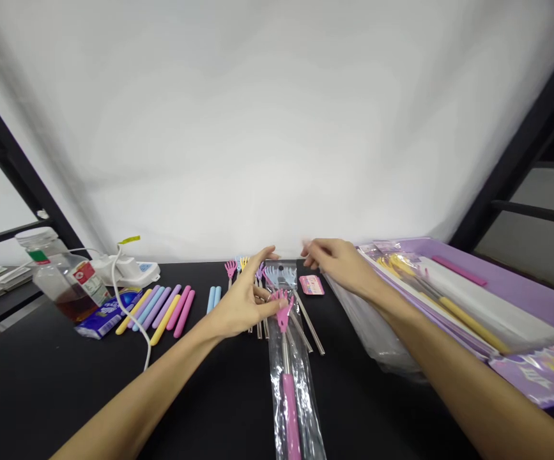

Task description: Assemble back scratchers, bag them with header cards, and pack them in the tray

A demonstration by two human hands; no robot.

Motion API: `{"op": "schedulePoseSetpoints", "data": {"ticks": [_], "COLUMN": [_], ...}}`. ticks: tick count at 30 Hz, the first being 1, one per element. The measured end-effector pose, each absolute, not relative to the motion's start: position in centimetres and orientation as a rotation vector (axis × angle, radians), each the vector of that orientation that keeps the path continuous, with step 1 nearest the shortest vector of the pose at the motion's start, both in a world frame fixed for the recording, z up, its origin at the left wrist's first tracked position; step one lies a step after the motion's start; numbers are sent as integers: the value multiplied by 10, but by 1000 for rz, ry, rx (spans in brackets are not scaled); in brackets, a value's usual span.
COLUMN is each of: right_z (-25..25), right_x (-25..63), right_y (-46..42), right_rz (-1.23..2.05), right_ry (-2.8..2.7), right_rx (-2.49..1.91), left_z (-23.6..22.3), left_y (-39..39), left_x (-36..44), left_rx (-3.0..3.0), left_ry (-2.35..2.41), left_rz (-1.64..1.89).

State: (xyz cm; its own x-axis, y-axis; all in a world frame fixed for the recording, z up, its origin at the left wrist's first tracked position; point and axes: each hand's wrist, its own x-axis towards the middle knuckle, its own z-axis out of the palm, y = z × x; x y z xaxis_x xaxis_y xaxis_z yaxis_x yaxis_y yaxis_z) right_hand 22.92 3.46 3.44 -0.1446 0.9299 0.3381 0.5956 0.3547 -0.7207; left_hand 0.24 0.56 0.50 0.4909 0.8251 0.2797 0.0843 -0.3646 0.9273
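Observation:
A pink back scratcher (290,399) with a small hand-shaped head and a metal shaft lies lengthwise on a clear plastic sleeve (308,396). My left hand (243,303) is at its head, thumb on the pink claw, index finger stretched away and the other fingers partly hidden. Beyond it, a light-blue claw head (281,276) shows at the top of the sleeve. My right hand (337,263) hovers above a small pink printed card (312,285); its fingers are curled together, tips blurred, and anything between them cannot be made out.
Several coloured handles (161,313) lie at left, beside a blue packet (107,316), a bottle (68,281) and a power strip (133,271) with a white cable. More scratcher heads (230,268) lie behind my left hand. At right stands a purple tray (521,281) with packaged scratchers.

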Motion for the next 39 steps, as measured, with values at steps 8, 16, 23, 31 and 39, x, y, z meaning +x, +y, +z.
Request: {"op": "schedulePoseSetpoints", "data": {"ticks": [8,16,23,31,39], "right_z": [20,3,10,42,45], "right_x": [255,257,261,245,221], "right_y": [46,55,52,21,5], "right_rz": [238,261,172,485,365], "right_ry": [-2514,-2522,-2441,-1778,-2077], "right_rx": [-1633,-1621,-1501,-1067,-950], "left_z": [-1,-6,-10,-6,-3], "left_y": [8,12,12,8,4], "left_x": [3,3,2,5,6], "left_rx": [1730,1748,1758,1723,1699], "left_ry": [748,791,748,733,660], "left_rz": [961,1000,977,966,937]}}
